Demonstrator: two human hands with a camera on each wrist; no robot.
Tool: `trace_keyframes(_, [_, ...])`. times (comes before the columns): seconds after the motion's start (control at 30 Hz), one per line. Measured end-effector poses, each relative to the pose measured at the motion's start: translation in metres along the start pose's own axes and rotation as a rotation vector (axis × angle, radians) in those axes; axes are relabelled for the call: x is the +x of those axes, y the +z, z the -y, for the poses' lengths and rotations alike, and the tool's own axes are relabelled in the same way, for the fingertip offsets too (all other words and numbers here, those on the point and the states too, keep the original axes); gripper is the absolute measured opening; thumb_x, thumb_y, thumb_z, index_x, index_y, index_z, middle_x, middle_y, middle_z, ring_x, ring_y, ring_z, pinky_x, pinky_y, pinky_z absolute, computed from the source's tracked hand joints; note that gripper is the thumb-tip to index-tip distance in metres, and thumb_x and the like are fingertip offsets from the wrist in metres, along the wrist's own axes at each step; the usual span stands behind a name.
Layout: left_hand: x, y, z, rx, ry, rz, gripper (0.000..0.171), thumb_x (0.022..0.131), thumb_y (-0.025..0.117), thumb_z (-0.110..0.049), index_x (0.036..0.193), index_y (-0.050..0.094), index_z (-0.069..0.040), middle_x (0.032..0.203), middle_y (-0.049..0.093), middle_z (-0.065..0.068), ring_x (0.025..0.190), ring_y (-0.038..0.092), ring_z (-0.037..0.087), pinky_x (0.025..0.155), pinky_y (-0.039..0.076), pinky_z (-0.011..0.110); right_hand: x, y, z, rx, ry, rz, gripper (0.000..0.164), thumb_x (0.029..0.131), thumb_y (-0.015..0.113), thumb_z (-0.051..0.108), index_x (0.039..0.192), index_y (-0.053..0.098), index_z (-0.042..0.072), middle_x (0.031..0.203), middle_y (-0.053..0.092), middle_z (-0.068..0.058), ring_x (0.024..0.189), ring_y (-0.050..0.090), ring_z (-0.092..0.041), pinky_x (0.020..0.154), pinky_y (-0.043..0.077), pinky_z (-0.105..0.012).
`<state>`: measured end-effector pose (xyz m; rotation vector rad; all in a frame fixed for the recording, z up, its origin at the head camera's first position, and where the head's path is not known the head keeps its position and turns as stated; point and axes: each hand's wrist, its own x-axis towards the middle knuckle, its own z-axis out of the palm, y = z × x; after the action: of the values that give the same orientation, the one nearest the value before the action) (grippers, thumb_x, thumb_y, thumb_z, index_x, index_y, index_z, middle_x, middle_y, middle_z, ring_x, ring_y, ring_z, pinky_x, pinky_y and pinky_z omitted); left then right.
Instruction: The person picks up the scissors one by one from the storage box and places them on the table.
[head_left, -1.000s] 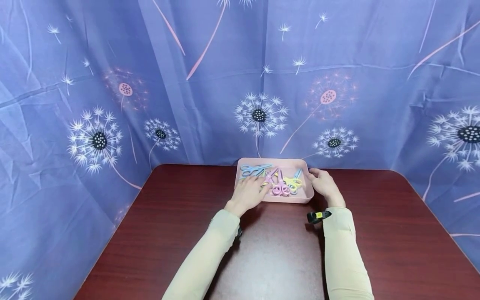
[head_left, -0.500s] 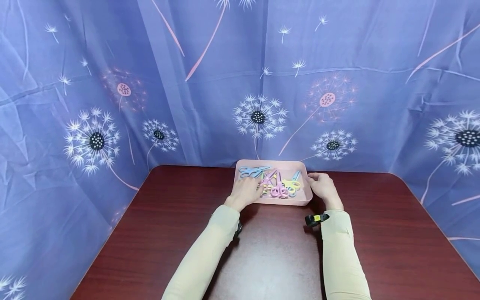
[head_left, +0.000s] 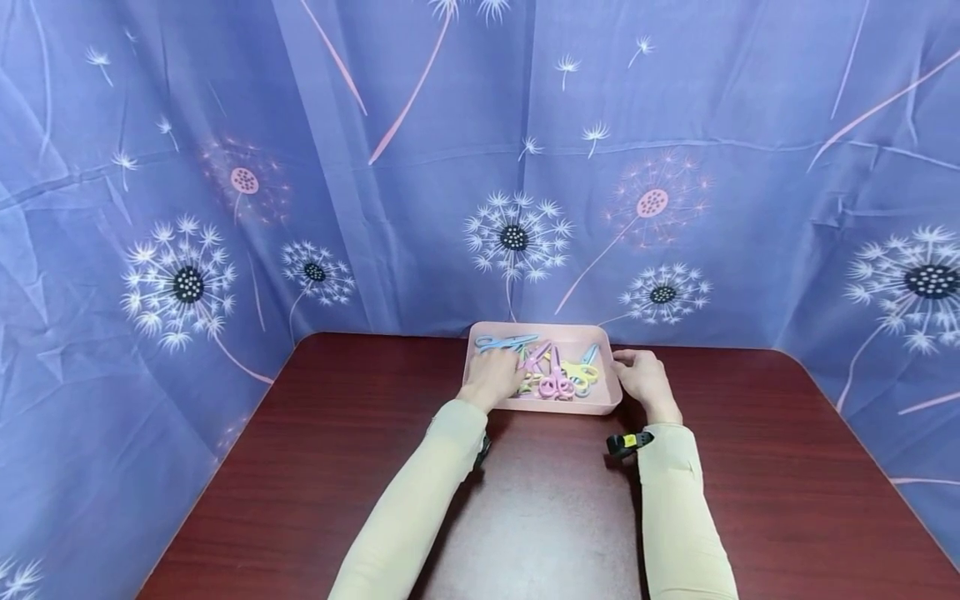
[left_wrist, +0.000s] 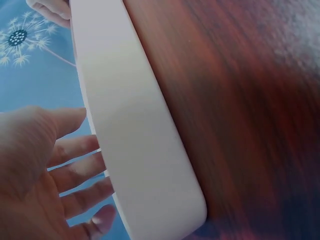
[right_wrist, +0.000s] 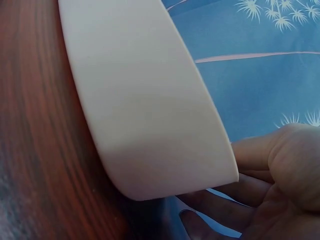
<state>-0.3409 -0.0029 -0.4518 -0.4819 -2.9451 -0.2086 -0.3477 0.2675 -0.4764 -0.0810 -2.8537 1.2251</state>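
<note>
A shallow pink tray (head_left: 558,407) holds several pairs of children's scissors. Blue scissors (head_left: 504,342) lie along its back left. Pink scissors (head_left: 556,382) sit near the middle, beside yellow scissors (head_left: 582,372). My left hand (head_left: 495,377) reaches over the front wall into the left part of the tray, palm down. Its fingers look spread and loosely bent in the left wrist view, with most fingertips hidden behind the tray wall. At the right end, my right hand (head_left: 645,381) grips the tray's rim, thumb over the edge and fingers against the outside.
The tray stands at the back of a dark red wood-grain table (head_left: 540,533). Right behind it hangs a blue curtain (head_left: 420,208) with dandelion prints, which also encloses both sides. A black strap device (head_left: 628,442) is on the right wrist.
My left hand has dipped deeper into the tray's left side, its fingers lower among the scissors. The right hand stays at the right rim. The head view has shifted slightly.
</note>
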Motion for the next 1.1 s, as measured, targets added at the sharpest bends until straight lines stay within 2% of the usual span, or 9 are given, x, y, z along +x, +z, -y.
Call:
trace_keyframes(0.3, [0.008,0.008,-0.005,0.035,-0.049,0.039,0.037,0.094,0.062,-0.038,0.062,0.056,-0.019,0.082,0.069,0.002,0.080,0.066,0.022,0.071,0.048,0.044,0.000,0.000,-0.002,-0.014,-0.003,0.001,0.037,0.099,0.053,0.018,0.129,0.060,-0.004,0.128,0.057,-0.027,0.120,0.050,-0.045,0.096,0.041,-0.054])
trace_keyframes(0.47, [0.010,0.011,-0.005,0.045,-0.057,0.031,0.033,0.092,0.064,-0.038,0.068,0.060,-0.017,0.085,0.070,0.004,0.081,0.066,0.022,0.069,0.048,0.043,0.000,0.001,-0.002,-0.038,-0.014,-0.008,0.037,0.099,0.053,0.017,0.128,0.060,-0.003,0.129,0.057,-0.026,0.122,0.048,-0.045,0.097,0.040,-0.055])
trace_keyframes(0.6, [0.010,0.010,-0.005,0.055,-0.065,0.026,0.028,0.091,0.066,-0.037,0.072,0.064,-0.016,0.085,0.070,0.005,0.079,0.066,0.022,0.067,0.048,0.042,0.001,0.002,-0.001,-0.039,-0.026,-0.014,0.036,0.099,0.053,0.016,0.128,0.060,-0.004,0.126,0.060,-0.025,0.118,0.052,-0.043,0.095,0.043,-0.053])
trace_keyframes(0.8, [0.009,0.012,-0.005,0.031,-0.106,0.032,0.021,0.089,0.068,-0.032,0.082,0.070,-0.012,0.090,0.071,0.007,0.082,0.067,0.024,0.068,0.050,0.042,-0.002,0.005,-0.001,-0.049,-0.027,-0.018,0.036,0.099,0.052,0.015,0.128,0.060,-0.004,0.125,0.060,-0.025,0.116,0.055,-0.042,0.093,0.044,-0.052])
trace_keyframes(0.97, [0.012,0.011,-0.009,-0.001,-0.156,0.084,0.019,0.088,0.069,-0.030,0.082,0.069,-0.012,0.092,0.070,0.006,0.084,0.066,0.022,0.069,0.050,0.041,-0.003,0.004,0.000,-0.058,-0.028,-0.009,0.037,0.099,0.052,0.015,0.129,0.060,-0.004,0.126,0.060,-0.025,0.117,0.054,-0.043,0.094,0.044,-0.053])
trace_keyframes(1.1, [0.016,0.005,-0.017,-0.008,-0.189,0.130,0.021,0.085,0.072,-0.031,0.092,0.072,-0.011,0.098,0.071,0.006,0.089,0.066,0.023,0.073,0.051,0.042,-0.003,0.001,0.001,-0.056,-0.035,-0.015,0.036,0.099,0.051,0.015,0.129,0.059,-0.005,0.125,0.060,-0.025,0.115,0.055,-0.042,0.093,0.045,-0.052])
